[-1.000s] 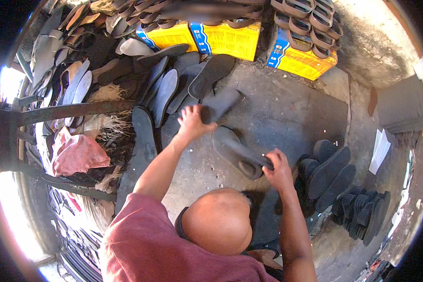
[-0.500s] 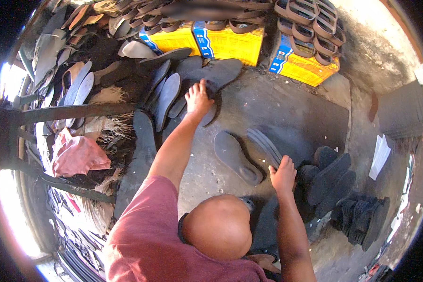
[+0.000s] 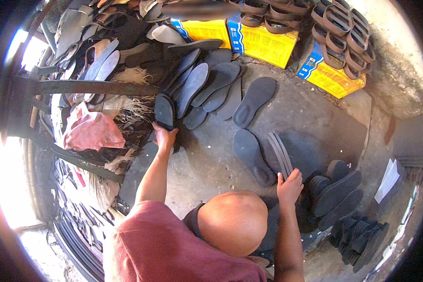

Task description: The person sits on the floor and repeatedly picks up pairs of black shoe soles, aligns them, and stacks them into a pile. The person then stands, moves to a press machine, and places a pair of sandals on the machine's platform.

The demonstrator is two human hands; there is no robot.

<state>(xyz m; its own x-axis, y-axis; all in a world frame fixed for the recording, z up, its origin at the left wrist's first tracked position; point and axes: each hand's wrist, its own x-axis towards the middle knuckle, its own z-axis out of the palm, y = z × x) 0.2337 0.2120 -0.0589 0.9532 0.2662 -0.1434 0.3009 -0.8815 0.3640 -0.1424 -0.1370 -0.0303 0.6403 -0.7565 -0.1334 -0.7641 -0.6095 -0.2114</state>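
My left hand (image 3: 164,137) reaches out to the left and grips the near end of a dark shoe sole (image 3: 164,109), at the edge of a fanned row of dark soles (image 3: 207,87) on the floor. My right hand (image 3: 290,186) holds a thin stack of soles (image 3: 279,152) standing on edge. A single flat sole (image 3: 251,155) lies just left of that stack, and another flat sole (image 3: 254,101) lies farther away. My head and red shirt fill the lower middle of the view.
Yellow and blue boxes (image 3: 261,42) topped with sandal uppers (image 3: 343,35) stand at the back. Stacked soles (image 3: 336,192) sit at the right. A pink cloth (image 3: 91,131), a dark metal frame (image 3: 94,87) and heaps of cut pieces crowd the left. White paper (image 3: 389,178) lies far right.
My left hand has drawn back from the middle of the fanned soles to the left end and closed on one sole. The right hand has stayed on the upright stack.
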